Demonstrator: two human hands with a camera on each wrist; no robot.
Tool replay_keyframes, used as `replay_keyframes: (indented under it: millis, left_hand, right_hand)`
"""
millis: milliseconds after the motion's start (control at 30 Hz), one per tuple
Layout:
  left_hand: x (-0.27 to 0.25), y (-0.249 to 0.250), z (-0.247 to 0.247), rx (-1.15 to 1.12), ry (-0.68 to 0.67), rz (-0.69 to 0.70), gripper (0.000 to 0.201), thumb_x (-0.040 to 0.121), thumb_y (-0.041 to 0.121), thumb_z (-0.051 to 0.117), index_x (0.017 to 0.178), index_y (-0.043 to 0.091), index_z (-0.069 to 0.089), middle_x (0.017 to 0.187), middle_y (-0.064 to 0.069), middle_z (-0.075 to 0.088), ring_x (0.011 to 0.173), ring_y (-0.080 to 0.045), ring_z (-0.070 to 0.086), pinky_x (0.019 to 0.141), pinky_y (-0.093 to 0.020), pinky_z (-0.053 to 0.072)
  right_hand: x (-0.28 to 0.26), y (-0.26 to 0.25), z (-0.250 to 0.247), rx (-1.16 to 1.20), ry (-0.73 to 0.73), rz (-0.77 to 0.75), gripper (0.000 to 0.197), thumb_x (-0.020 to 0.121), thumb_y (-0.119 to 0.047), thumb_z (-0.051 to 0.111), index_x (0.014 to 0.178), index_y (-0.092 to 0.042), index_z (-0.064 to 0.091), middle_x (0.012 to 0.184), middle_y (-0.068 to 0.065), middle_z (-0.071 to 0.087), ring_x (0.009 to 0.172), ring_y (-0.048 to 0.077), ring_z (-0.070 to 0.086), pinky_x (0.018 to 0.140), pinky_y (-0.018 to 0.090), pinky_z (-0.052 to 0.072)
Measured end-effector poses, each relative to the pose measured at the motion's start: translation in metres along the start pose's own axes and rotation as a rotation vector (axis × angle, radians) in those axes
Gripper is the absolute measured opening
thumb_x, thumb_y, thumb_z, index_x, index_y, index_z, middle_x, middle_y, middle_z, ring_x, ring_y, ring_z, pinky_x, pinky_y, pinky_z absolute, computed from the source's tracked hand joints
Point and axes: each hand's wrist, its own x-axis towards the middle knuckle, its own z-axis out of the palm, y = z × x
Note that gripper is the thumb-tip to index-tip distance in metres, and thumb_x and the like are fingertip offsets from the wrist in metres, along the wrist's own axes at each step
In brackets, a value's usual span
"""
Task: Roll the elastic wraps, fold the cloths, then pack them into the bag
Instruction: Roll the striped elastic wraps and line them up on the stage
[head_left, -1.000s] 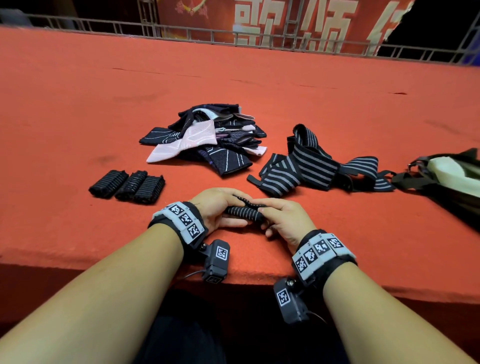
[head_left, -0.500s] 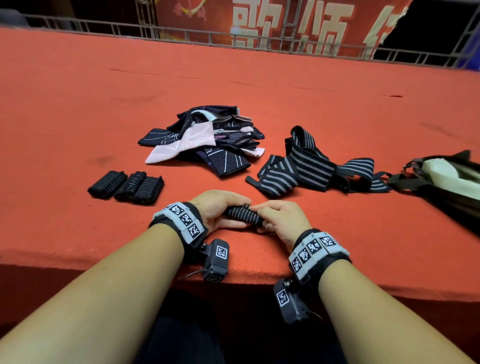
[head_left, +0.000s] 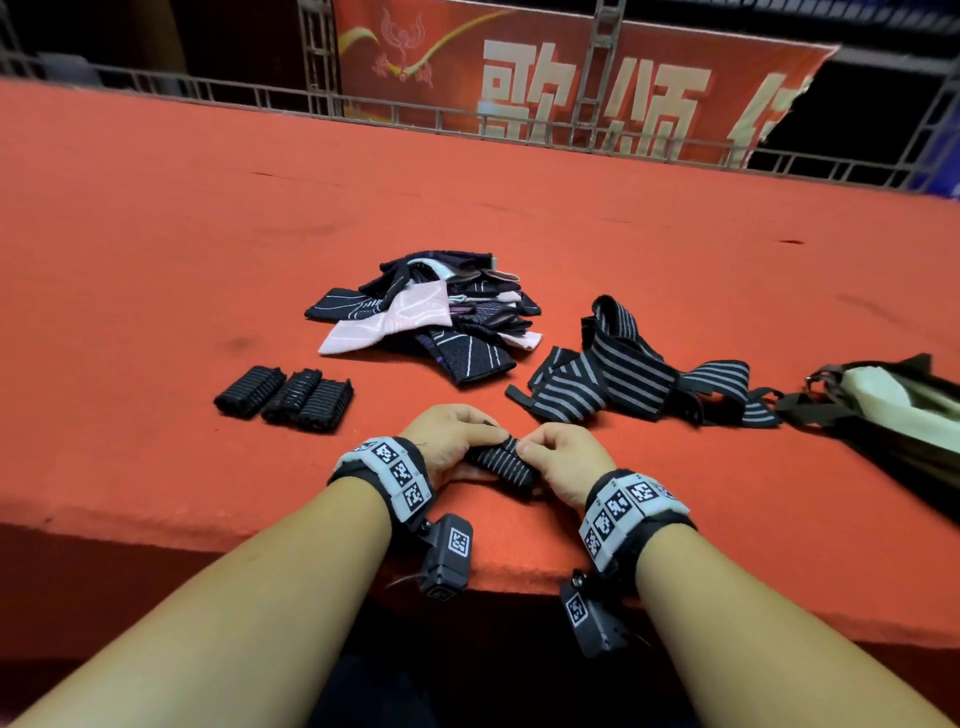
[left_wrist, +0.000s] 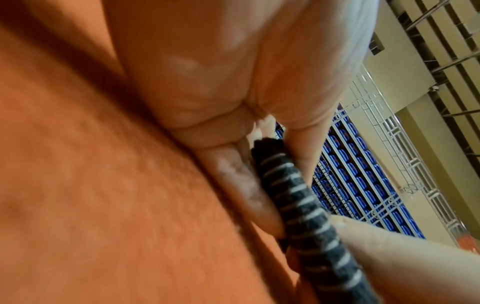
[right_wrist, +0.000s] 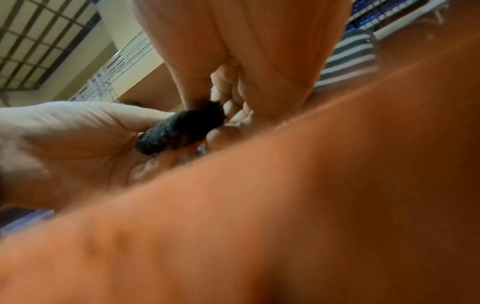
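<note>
Near the front edge of the red surface (head_left: 156, 270) the person's left hand (head_left: 451, 442) and right hand (head_left: 566, 460) meet over a small striped wrap roll (head_left: 500, 461), black with thin grey lines. Each hand has its fingers curled over one end of the roll, thumbs tucked underneath, so the roll is gripped from both sides and lies low against the red cloth. From the left wrist the roll (left_wrist: 306, 209) runs between the thumb and the fingers, pinched tight. From the right wrist its dark end (right_wrist: 182, 129) sits between the fingertips of both hands

To the left of the hands, three finished rolls (head_left: 284, 399) lie side by side, touching one another. Farther back, in the middle, a loose heap of cloths (head_left: 431, 317) lies unfolded, dark blue pieces with pale lines and a pink one draped across the top. To the right of that heap a tangle of unrolled striped wraps (head_left: 639, 369) sprawls across the red cover, its far end reaching nearly to the bag (head_left: 883, 410), which lies on its side at the right edge, dark with a pale lining showing. Both wrists carry grey bands with black-and-white square markers. Behind the surface stand a metal railing and a red banner (head_left: 571, 83) with large pale characters
</note>
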Motion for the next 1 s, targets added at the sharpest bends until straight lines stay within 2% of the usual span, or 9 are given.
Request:
replay_keyframes:
  millis: [100,233,400,500,567,667,767,867,1000]
  left_hand:
    - [-0.008,0.011,-0.017,0.088,-0.028,0.035,0.010,0.086,-0.001,0.073,0.087,0.007,0.067,0.079,-0.010,0.068,0.069,-0.021,0.069,0.062,-0.036,0.062]
    - [-0.018,0.038,-0.039,0.289,0.004,0.121,0.011,0.088,-0.002,0.071,0.088,0.009,0.066,0.075,-0.006,0.065,0.063,-0.016,0.067,0.053,-0.031,0.059]
    - [-0.024,0.074,-0.088,0.471,0.315,0.261,0.021,0.089,0.033,0.074,0.084,0.013,0.071,0.069,-0.002,0.069,0.058,-0.019,0.067,0.057,-0.034,0.058]
    - [-0.034,0.089,-0.141,0.721,0.592,0.299,0.022,0.087,0.039,0.067,0.081,0.019,0.070,0.082,0.000,0.074,0.080,-0.025,0.069,0.072,-0.035,0.055]
    - [-0.042,0.089,-0.174,0.899,0.702,0.185,0.014,0.088,0.036,0.067,0.093,0.024,0.070,0.099,0.000,0.073,0.091,-0.023,0.066,0.073,-0.030,0.047]
    - [-0.044,0.073,-0.210,0.999,0.685,-0.056,0.053,0.081,0.055,0.071,0.127,0.030,0.061,0.129,-0.006,0.064,0.114,-0.029,0.061,0.096,-0.038,0.050]
    - [-0.044,0.050,-0.222,1.077,0.588,-0.163,0.093,0.076,0.073,0.068,0.154,0.043,0.027,0.154,-0.017,0.037,0.140,-0.041,0.038,0.115,-0.050,0.035]
    - [-0.045,0.037,-0.214,1.201,0.464,-0.143,0.094,0.077,0.080,0.061,0.153,0.059,0.009,0.168,-0.012,0.006,0.154,-0.040,0.004,0.123,-0.056,0.015]
    - [-0.038,0.038,-0.205,1.347,0.354,-0.182,0.094,0.073,0.086,0.057,0.151,0.062,0.011,0.170,-0.006,-0.003,0.154,-0.038,-0.005,0.122,-0.059,0.009]
  right_hand:
    - [0.004,-0.020,0.001,-0.014,-0.190,0.042,0.009,0.097,-0.017,0.063,0.091,-0.010,0.065,0.063,0.001,0.065,0.048,0.012,0.058,0.047,0.028,0.051]
    - [0.017,-0.050,0.017,-0.084,-0.299,0.006,0.012,0.098,-0.012,0.059,0.085,-0.012,0.060,0.058,0.001,0.060,0.043,0.011,0.052,0.039,0.021,0.041]
    - [0.047,-0.091,0.053,0.063,-0.195,0.000,0.014,0.098,-0.010,0.059,0.084,-0.009,0.056,0.056,0.008,0.058,0.041,0.014,0.049,0.038,0.021,0.037]
    - [0.058,-0.100,0.077,0.232,-0.199,0.184,0.017,0.098,-0.015,0.060,0.083,-0.010,0.055,0.068,0.012,0.058,0.047,0.020,0.053,0.043,0.024,0.045]
    - [0.060,-0.096,0.091,0.135,-0.210,0.308,0.018,0.094,-0.019,0.064,0.084,-0.007,0.056,0.070,0.013,0.058,0.047,0.023,0.056,0.049,0.033,0.052]
    - [0.063,-0.093,0.103,0.032,-0.149,0.339,0.019,0.093,-0.017,0.065,0.089,0.000,0.057,0.067,0.018,0.059,0.045,0.026,0.056,0.051,0.040,0.056]
    - [0.065,-0.100,0.112,0.039,-0.130,0.323,0.014,0.094,-0.009,0.063,0.087,-0.002,0.053,0.068,0.018,0.059,0.042,0.023,0.052,0.044,0.031,0.050]
    - [0.069,-0.107,0.122,-0.066,-0.157,0.294,0.014,0.090,-0.011,0.066,0.088,-0.007,0.052,0.067,0.016,0.062,0.041,0.022,0.052,0.043,0.027,0.045]
    - [0.080,-0.122,0.124,-0.211,-0.141,0.318,0.040,0.084,-0.046,0.071,0.087,-0.007,0.060,0.067,0.010,0.065,0.046,0.022,0.057,0.046,0.023,0.044]
